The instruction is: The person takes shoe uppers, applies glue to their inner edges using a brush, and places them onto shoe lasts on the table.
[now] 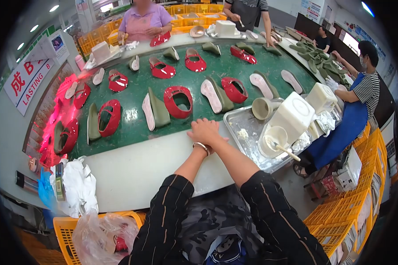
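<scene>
My right hand lies across my left hand at the far side of the pale table ledge, by the green belt. The right fingers are stretched out, holding nothing. My left hand is mostly covered by the right hand and wrist, so its fingers are hidden; a bangle circles that wrist. Just beyond stand a red shoe upper and a green wedge sole with a pale face. To the right, a metal tray carries white tubs, a cup and a brush.
Rows of red uppers and green soles cover the green belt. Crumpled white paper lies at left above a yellow crate. Yellow crates stand at right. Two people work opposite; another, in a blue apron, stands right.
</scene>
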`<act>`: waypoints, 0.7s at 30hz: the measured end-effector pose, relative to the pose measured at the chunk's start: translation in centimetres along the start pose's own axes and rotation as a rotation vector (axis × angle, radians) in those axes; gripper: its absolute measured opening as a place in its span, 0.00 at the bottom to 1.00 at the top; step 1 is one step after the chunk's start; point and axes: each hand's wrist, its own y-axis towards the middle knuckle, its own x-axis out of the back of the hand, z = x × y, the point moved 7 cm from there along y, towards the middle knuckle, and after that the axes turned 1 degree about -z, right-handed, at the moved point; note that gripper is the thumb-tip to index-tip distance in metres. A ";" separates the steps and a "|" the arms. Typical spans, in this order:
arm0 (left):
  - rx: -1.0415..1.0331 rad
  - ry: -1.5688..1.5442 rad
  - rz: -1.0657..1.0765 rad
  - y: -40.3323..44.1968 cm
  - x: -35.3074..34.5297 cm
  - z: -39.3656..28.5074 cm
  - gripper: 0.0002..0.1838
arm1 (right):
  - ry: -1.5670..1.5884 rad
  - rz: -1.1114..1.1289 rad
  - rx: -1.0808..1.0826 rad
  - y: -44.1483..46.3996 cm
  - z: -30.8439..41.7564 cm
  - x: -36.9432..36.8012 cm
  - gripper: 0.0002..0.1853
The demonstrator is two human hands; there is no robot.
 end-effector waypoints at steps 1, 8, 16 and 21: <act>-0.004 0.003 -0.007 0.1 0.0 0.0 0.44 | 0.003 -0.002 0.004 -0.1 -0.1 -0.3 0.21; -0.021 0.002 -0.024 0.1 -0.5 -0.3 0.46 | 0.043 0.008 -0.019 0.0 -0.6 -0.9 0.21; -0.005 -0.004 -0.012 1.9 1.4 -0.2 0.46 | 0.038 0.002 -0.007 -0.3 -0.9 -0.2 0.22; 0.017 0.009 0.055 1.0 1.3 -1.2 0.46 | 0.031 -0.037 -0.001 -0.1 -1.2 0.2 0.22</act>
